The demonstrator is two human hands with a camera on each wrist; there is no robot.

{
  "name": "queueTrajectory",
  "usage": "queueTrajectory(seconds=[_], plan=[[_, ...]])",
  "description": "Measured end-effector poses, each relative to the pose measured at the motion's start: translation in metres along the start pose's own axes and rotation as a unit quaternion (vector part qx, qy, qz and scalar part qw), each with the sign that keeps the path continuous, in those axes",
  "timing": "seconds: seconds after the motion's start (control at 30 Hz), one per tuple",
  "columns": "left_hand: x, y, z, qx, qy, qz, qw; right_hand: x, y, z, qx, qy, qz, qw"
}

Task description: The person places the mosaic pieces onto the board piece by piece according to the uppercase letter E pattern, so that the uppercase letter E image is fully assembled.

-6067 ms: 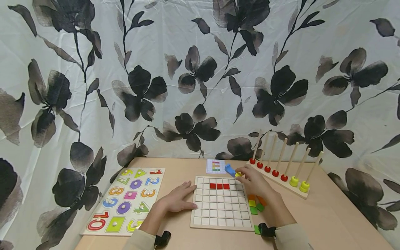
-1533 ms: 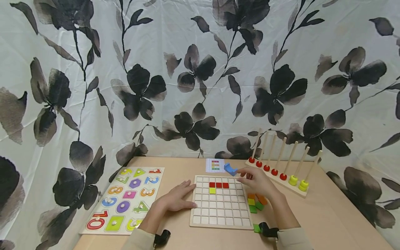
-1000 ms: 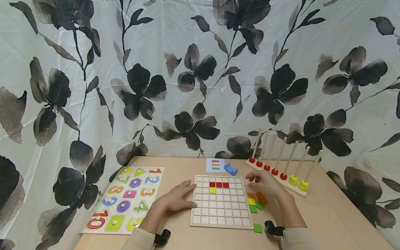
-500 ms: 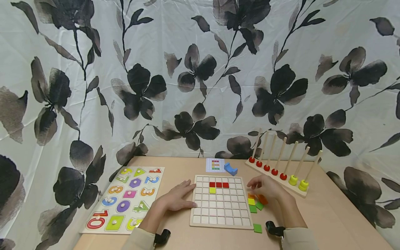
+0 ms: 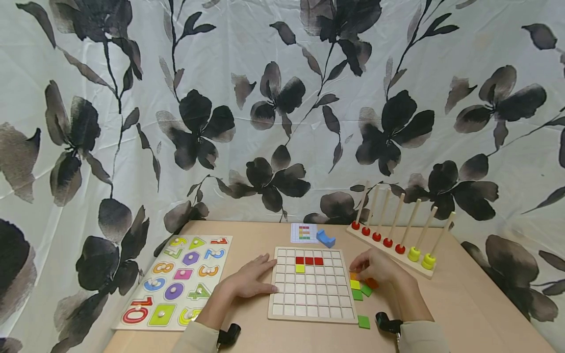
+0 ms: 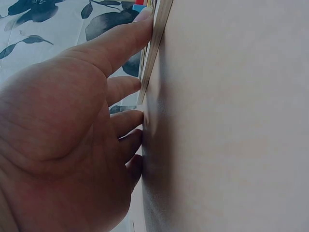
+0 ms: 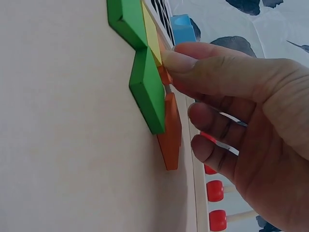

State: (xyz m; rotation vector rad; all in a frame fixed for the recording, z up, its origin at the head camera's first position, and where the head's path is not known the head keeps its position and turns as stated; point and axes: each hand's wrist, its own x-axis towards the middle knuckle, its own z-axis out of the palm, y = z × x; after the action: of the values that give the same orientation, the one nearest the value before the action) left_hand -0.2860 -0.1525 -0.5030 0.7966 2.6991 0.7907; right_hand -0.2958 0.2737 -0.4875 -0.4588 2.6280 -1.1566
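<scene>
My left hand (image 5: 249, 279) lies beside the wooden grid board (image 5: 309, 296), straight fingers and thumb at its left edge. Three red tiles (image 5: 310, 261) sit in a row on the board, with one yellow tile (image 5: 300, 268) under the leftmost. Off the board's right side, the thumb and index finger of my right hand (image 5: 381, 267) pinch a small orange tile (image 7: 165, 75). Another orange tile (image 7: 170, 137) lies close by, partly hidden by that hand in the head view. A loose yellow tile (image 5: 355, 284) and green tiles (image 5: 357, 295) are just in front of it.
Behind the board are a printed pattern card (image 5: 303, 233) and a blue curved block (image 5: 325, 239). A peg rack (image 5: 388, 251) with red and yellow beads stands at back right. To the left lies a number puzzle board (image 5: 176, 294). One green tile (image 5: 364, 322) rests nearer the front.
Earlier my right hand held a yellow tile by the blue block; a yellow tile now sits under the red row. The right hand moved right, then down to the orange tiles. Left hand stayed.
</scene>
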Motion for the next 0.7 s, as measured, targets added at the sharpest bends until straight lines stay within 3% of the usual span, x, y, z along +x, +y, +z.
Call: queueTrajectory(seconds=[0.7], plan=[[0.0014,-0.0010,0.0013,0.000,-0.001,-0.006,1.0000,0.0007,-0.0013,0.0049,-0.013,-0.003,0.030,0.9995]])
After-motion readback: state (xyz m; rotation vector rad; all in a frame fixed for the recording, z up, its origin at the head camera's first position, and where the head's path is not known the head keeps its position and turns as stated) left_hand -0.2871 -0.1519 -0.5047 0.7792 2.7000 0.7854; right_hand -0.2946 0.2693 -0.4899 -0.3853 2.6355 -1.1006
